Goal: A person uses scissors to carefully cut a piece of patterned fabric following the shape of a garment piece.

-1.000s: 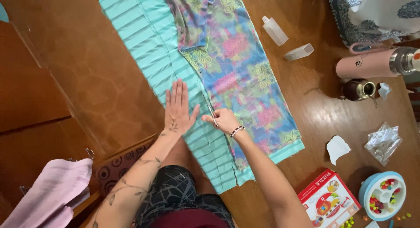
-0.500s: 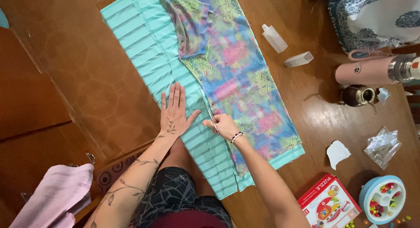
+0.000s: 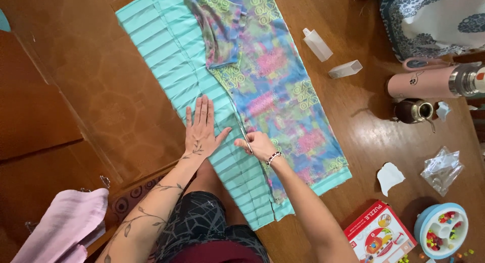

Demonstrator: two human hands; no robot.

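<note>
A long turquoise pleated cloth (image 3: 166, 56) lies across a brown wooden table (image 3: 91, 81). On top of it lies a multicoloured printed cloth (image 3: 275, 76) in blue, pink and green, with one corner folded over at the far end. My left hand (image 3: 201, 127) lies flat, fingers spread, on the pleated cloth. My right hand (image 3: 256, 143) pinches the edge of the printed cloth where it meets the pleats; whether it holds a small tool I cannot tell.
To the right lie a white squeeze bottle (image 3: 317, 44), a small clear box (image 3: 345, 69), a pink flask (image 3: 429, 81), a dark little pot (image 3: 414, 110), a plastic bag (image 3: 443, 168), a red puzzle box (image 3: 381, 238) and a bead tub (image 3: 442, 230). Pink cloth (image 3: 65, 227) hangs lower left.
The view has shifted slightly, so the cloths and hands sit a little lower and further right. Both hands stay on the seam between the two cloths.
</note>
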